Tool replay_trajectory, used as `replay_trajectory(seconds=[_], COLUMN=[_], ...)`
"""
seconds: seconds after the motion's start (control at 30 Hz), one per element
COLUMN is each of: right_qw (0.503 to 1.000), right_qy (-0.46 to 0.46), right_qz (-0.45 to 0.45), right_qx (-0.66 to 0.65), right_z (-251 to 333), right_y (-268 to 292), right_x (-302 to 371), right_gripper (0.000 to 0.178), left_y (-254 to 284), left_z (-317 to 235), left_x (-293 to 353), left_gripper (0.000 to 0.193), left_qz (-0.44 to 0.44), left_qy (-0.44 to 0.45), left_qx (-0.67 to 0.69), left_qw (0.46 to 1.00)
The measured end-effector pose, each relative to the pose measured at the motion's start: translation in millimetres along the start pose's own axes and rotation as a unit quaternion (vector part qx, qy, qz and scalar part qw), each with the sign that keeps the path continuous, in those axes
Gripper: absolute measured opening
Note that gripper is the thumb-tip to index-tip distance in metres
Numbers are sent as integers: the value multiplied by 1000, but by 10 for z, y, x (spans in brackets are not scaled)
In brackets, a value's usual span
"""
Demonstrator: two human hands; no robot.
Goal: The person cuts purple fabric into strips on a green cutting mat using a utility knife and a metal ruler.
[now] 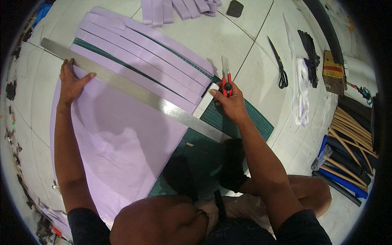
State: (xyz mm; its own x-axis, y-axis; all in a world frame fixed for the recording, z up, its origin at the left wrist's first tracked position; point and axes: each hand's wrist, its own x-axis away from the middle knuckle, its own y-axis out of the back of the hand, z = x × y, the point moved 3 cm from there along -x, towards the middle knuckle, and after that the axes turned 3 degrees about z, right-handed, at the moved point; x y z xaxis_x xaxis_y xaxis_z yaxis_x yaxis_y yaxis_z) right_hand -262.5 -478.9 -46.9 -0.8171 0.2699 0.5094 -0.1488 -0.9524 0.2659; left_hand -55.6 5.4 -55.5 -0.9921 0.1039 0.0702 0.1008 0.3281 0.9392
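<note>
A long steel ruler lies slantwise across a sheet of lilac fabric. My left hand rests at the ruler's lower edge towards its far left end, thumb spread from the fingers. In my right hand is a red and black utility knife, its blade pointing up and away. The same hand touches a short white bar, which lies against the ends of several cut lilac strips. A green cutting mat shows beneath the fabric and between the strips.
More lilac strips and a dark block lie at the back. Black scissors sit on the tiled floor to the right. Beyond them are black and white bundles and wooden sticks. My bent legs border the mat.
</note>
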Motion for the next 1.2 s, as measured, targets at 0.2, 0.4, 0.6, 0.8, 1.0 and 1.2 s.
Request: replay_trajectory(seconds=[0.2, 0.4, 0.6, 0.8, 1.0, 1.2], right_qw=[1000, 999, 999, 994, 992, 976], right_qy=[-8, -13, -11, -27, 27, 88], right_qz=[-1, 3, 4, 32, 105, 186], right_qx=[11, 39, 45, -102, -70, -70], right_z=[-3, -53, -10, 335, 1249, 1929], right_y=[-27, 38, 35, 267, -846, -2127], right_x=[-5, -8, -52, -158, -575, -1351], right_gripper=[44, 38, 42, 36, 30, 28], left_y=[9, -5, -47, -50, -70, -86], left_z=[27, -40, 150, -57, 41, -61], left_x=[29, 29, -41, -72, -1, -16], left_gripper=[108, 108, 101, 48, 26, 24], left_qz=[-4, 9, -16, -153, -227, -242], left_qy=[-7, 6, -18, -44, 18, 23], left_qx=[-16, -10, 13, 31, 53, 81], left_qw=[1000, 1000, 1000, 987, 972, 967])
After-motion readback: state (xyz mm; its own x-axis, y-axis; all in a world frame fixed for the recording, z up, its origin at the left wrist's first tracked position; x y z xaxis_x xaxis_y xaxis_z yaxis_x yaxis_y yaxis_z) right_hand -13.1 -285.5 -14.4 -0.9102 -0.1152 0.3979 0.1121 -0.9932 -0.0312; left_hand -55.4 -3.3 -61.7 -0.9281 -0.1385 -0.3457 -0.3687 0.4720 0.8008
